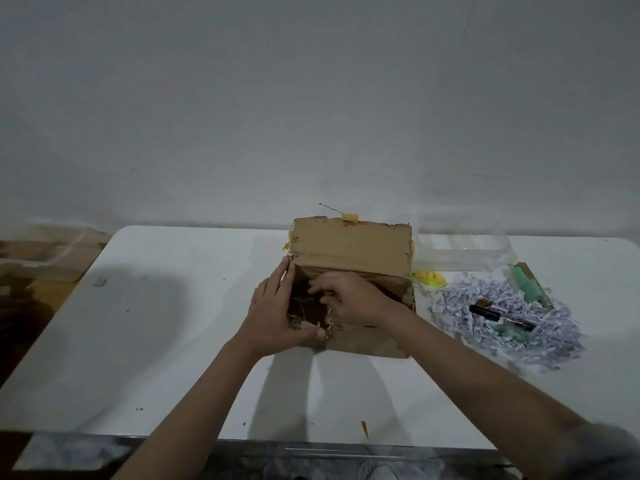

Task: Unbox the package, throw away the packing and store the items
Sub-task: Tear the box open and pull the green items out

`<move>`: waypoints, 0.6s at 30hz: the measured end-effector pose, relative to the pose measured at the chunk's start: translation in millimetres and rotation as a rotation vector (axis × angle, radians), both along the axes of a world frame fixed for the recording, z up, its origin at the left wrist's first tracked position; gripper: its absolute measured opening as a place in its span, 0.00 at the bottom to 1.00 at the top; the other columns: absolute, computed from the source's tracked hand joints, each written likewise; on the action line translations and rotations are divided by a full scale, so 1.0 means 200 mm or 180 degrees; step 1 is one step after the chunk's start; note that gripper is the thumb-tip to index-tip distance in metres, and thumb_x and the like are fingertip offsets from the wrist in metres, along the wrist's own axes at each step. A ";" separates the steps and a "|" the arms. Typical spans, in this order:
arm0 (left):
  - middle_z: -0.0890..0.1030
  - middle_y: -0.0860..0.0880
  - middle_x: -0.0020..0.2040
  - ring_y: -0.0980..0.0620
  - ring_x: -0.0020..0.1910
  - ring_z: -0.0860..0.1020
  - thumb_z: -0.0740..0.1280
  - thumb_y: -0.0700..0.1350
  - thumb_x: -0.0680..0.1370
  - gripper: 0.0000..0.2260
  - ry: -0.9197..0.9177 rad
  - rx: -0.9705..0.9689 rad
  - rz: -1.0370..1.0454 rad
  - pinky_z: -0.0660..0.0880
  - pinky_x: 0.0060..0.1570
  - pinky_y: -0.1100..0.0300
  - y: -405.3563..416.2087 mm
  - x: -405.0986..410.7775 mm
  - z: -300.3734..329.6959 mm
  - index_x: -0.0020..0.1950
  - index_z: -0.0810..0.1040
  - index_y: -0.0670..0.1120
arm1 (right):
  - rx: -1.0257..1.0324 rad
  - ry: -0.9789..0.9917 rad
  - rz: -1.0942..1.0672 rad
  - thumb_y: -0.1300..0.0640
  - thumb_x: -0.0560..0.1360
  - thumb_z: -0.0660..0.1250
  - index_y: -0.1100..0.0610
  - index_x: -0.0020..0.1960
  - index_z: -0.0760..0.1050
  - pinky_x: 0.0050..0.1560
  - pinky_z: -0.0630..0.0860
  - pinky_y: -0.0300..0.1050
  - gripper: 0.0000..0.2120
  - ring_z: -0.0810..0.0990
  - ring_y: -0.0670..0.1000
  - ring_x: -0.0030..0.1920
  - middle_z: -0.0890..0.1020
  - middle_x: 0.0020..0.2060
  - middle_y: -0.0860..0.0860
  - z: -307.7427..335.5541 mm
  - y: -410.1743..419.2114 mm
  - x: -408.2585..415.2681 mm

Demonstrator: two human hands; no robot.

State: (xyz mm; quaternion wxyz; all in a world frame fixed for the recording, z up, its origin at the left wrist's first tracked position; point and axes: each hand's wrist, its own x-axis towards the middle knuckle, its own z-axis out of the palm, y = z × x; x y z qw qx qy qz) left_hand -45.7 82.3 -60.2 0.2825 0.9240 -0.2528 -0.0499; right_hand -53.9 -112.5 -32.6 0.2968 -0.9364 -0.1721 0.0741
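A worn brown cardboard box (351, 245) stands open on the white table (166, 306), its far flap raised. My left hand (277, 311) holds the box's left side, fingers along the wall and thumb at the near corner. My right hand (349, 297) reaches into the dark opening with fingers bent; what they touch is hidden. To the right of the box lies a pile of shredded white paper (505, 313) with a black pen-like item (491, 312) and green items (528, 282) on it. A yellow item (429, 277) lies beside the box.
A clear plastic container (464, 247) stands at the back right by the wall. A cluttered brown surface with clear plastic (45, 258) lies left of the table. A small orange scrap (364, 429) sits near the front edge. A grey wall stands behind.
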 end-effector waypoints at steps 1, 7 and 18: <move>0.42 0.54 0.78 0.51 0.74 0.51 0.66 0.72 0.61 0.56 -0.0016 -0.0009 -0.0030 0.56 0.73 0.49 0.00 0.00 0.00 0.77 0.43 0.49 | -0.0195 0.0032 0.0203 0.63 0.75 0.64 0.57 0.60 0.78 0.59 0.74 0.48 0.14 0.76 0.51 0.59 0.80 0.59 0.51 -0.01 0.03 0.03; 0.42 0.51 0.78 0.56 0.73 0.47 0.63 0.71 0.64 0.54 -0.0087 0.0047 -0.0079 0.51 0.72 0.55 0.00 -0.01 0.02 0.77 0.43 0.45 | -0.1067 0.0228 0.0843 0.63 0.73 0.62 0.60 0.45 0.77 0.46 0.76 0.57 0.05 0.73 0.54 0.48 0.78 0.45 0.54 -0.05 0.09 0.11; 0.41 0.54 0.78 0.54 0.74 0.48 0.66 0.70 0.64 0.54 -0.0007 -0.0105 -0.0035 0.53 0.72 0.54 0.01 -0.02 0.00 0.77 0.43 0.47 | 0.0503 0.0860 -0.0016 0.63 0.77 0.63 0.51 0.58 0.80 0.52 0.76 0.36 0.14 0.79 0.38 0.49 0.83 0.53 0.45 -0.02 -0.07 0.09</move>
